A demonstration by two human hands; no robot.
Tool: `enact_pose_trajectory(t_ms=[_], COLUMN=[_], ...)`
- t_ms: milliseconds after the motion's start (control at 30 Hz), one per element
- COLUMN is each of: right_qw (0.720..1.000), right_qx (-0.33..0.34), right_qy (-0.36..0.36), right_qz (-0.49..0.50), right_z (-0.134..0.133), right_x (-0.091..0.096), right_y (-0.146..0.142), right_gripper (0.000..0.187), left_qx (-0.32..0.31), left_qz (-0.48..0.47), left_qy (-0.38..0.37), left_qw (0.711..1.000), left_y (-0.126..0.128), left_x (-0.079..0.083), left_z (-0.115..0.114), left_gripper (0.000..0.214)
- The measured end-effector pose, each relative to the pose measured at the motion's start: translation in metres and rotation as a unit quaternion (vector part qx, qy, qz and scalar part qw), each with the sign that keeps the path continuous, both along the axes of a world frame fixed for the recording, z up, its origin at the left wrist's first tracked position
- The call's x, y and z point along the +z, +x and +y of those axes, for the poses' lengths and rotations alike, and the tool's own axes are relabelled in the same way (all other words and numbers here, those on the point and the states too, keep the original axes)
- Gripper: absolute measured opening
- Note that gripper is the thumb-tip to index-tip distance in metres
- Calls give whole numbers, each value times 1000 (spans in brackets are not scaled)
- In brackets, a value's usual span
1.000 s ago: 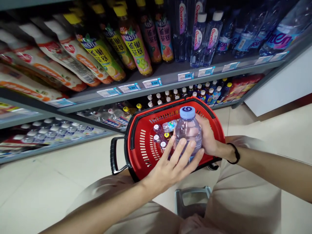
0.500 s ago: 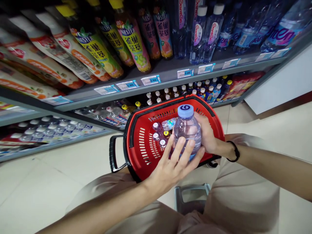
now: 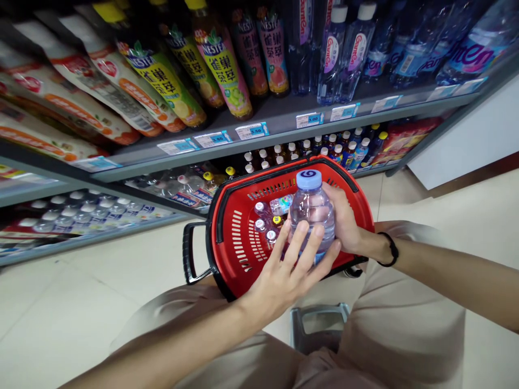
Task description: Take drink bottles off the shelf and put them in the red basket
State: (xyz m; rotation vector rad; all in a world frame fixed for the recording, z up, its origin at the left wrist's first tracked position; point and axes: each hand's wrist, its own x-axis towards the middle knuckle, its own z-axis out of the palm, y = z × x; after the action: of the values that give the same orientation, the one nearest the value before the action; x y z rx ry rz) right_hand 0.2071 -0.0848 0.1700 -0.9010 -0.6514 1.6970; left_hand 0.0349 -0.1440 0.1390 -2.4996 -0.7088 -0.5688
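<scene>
I hold a clear water bottle with a pale blue cap upright above a red shopping basket. My right hand is wrapped round the bottle's right side. The fingers of my left hand lie stretched and spread against its lower front. Several small bottles lie on the basket's floor. The basket rests on the tiled floor in front of my knees.
Grey store shelves run across the top with tea bottles, water bottles and price tags. A lower shelf at left holds more capped bottles. A grey stool edge shows between my legs. A white wall panel stands at right.
The bottle and both hands have risen slightly over the basket. The view has shifted a little; otherwise nothing has moved.
</scene>
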Motion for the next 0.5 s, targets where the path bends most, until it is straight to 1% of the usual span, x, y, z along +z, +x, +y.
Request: enact_pose_trajectory(t_ms=[267, 400, 500], right_qw=[1000, 999, 999], right_qx=[-3, -19, -22], right_qy=[8, 31, 28], right_qz=[-12, -30, -28], right_z=[1, 0, 0], right_x=[-2, -2, -3], right_y=[2, 1, 1], right_gripper=[29, 31, 33], left_qx=[-4, -3, -2], left_qz=[-4, -3, -4], left_qy=[-8, -10, -13], left_qw=[1000, 1000, 1000], left_y=[1, 1, 1], left_x=[1, 1, 0], left_z=[0, 0, 0], left_gripper=[71, 70, 71])
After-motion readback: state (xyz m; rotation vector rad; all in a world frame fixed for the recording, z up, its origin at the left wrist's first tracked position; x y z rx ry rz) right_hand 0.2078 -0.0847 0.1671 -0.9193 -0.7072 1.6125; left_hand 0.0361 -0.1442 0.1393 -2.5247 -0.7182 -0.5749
